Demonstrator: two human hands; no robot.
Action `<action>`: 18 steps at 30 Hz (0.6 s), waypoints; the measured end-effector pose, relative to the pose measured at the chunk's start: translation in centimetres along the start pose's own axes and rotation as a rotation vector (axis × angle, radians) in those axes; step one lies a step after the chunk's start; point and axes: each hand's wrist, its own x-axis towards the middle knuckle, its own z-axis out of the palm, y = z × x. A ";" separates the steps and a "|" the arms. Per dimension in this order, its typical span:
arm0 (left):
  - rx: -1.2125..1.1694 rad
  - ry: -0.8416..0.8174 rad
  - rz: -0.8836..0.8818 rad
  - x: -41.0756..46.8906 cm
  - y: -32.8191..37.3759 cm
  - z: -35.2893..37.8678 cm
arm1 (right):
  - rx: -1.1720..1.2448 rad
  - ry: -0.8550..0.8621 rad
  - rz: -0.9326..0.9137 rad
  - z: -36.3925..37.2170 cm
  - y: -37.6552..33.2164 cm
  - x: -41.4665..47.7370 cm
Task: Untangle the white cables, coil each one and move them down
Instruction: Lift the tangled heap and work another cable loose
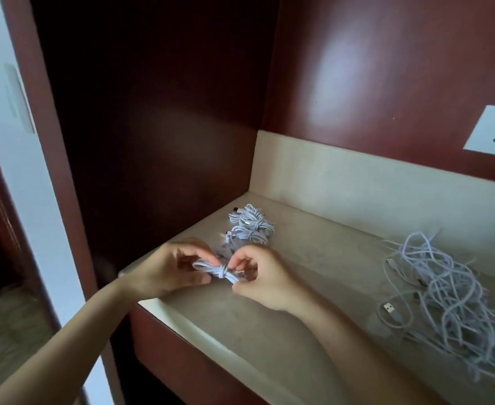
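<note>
Both hands hold one coiled white cable (218, 270) just above the beige counter (298, 293), near its left end. My left hand (167, 270) grips the coil's left loops. My right hand (258, 276) pinches the cable's end with the USB plug beside the wrapped middle. Behind my hands lie several finished coils (250, 226) in a row toward the back left corner. A loose tangle of white cables (450, 305) spreads over the counter at the right, with USB plugs sticking out on its left side.
Dark red wood panels wall in the counter on the left and at the back. A white wall socket (494, 133) sits on the back panel at the right. The counter's front edge (211, 343) runs diagonally below my forearms.
</note>
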 end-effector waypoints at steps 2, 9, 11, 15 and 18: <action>0.091 -0.001 -0.006 0.1 -0.6 -0.3 | -0.131 0.077 -0.072 1.0 0.7 0.3; 0.472 0.049 0.116 0.4 -1.2 -0.1 | -0.612 0.212 -0.402 3.0 2.0 -0.3; 0.462 0.051 0.043 0.0 -1.0 0.1 | -0.655 0.182 -0.408 2.8 2.1 -0.7; 0.486 0.095 0.044 -0.1 -0.6 0.8 | -0.473 0.058 -0.288 1.5 2.0 -2.1; 0.530 0.169 0.079 0.8 0.4 2.2 | -0.403 0.068 -0.225 -0.9 1.5 -3.6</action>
